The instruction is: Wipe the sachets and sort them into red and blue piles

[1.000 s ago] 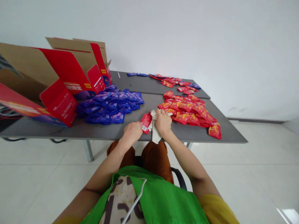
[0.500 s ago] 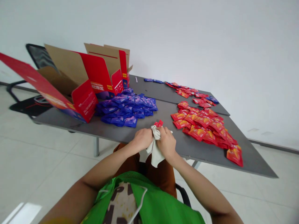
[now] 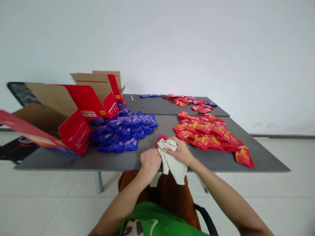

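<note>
A white cloth [image 3: 176, 165] hangs from my right hand [image 3: 181, 151], whose fingers are wrapped round its upper part. Just left of it, my left hand [image 3: 150, 160] is closed near the table's front edge, beside the cloth. Behind the cloth a small red packet [image 3: 161, 140] shows in part; my left fingertips are at its lower end, though their hold is partly hidden. To the left lies a heap of blue packets [image 3: 128, 129], and to the right a heap of red packets [image 3: 209, 131].
Open red cardboard boxes [image 3: 77, 132] stand on the left of the grey table [image 3: 152, 160]. Along the far tabletop lie more red packets [image 3: 182, 100], a few blue packets [image 3: 149, 96] and a small pale object [image 3: 132, 98]. A black chair [image 3: 17, 147] is at the far left.
The view has tilted up and levelled. My right hand has drawn slightly away from my left and lifted the cloth's upper part, which now spreads wider over the red packet.
</note>
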`<state>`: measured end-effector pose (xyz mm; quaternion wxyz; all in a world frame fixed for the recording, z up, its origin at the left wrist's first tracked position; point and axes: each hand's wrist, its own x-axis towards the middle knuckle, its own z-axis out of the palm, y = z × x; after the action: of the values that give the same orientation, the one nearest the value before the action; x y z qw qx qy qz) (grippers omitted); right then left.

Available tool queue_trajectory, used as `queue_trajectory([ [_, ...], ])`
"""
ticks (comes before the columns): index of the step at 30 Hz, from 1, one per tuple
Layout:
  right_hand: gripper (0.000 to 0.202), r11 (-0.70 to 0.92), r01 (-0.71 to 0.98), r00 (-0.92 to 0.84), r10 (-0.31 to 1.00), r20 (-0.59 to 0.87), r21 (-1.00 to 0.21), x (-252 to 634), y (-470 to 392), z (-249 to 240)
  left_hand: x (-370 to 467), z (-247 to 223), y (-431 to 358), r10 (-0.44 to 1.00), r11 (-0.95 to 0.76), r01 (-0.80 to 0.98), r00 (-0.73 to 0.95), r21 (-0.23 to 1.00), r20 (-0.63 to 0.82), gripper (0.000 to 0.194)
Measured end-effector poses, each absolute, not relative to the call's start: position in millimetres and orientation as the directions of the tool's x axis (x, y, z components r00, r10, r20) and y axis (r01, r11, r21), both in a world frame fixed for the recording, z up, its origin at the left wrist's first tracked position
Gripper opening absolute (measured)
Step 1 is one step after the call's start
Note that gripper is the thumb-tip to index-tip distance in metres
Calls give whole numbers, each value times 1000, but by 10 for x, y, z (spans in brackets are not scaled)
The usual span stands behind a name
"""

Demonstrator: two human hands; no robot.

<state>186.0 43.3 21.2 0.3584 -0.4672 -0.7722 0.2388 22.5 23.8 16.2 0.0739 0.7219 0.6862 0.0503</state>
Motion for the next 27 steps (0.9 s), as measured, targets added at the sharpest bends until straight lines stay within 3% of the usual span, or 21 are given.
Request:
queue_trajectory([
  [2,30,439,594,-313,898,309,-674,1858,410,165,246,149,264,998,-43,986,50,164,-35,35],
  [7,29,333,859,-241,933,267,-390,1678,472,88,276,167,253,999,-35,988,41,148,-35,36],
  [12,34,91,965,-50,984,169,-245,1668,637,231,288,206,236,998,-28,991,36,128,-60,36],
  [14,34,91,958,-47,985,164,-272,1744,664,322,301,199,223,997,-15,990,26,139,-79,36],
  [19,30,275,835,-133,942,309,-477,1787,478,387,343,155,134,999,39,983,-36,182,-23,36],
  [22,29,361,785,-218,922,321,-503,1672,350,289,307,165,104,1000,-11,977,14,211,-16,45],
  [24,31,320,815,-204,939,278,-484,1586,348,206,249,184,113,993,-103,971,114,215,-42,45],
  [27,36,124,900,-37,977,211,-418,1498,498,116,153,201,163,974,-205,959,218,194,-52,42],
])
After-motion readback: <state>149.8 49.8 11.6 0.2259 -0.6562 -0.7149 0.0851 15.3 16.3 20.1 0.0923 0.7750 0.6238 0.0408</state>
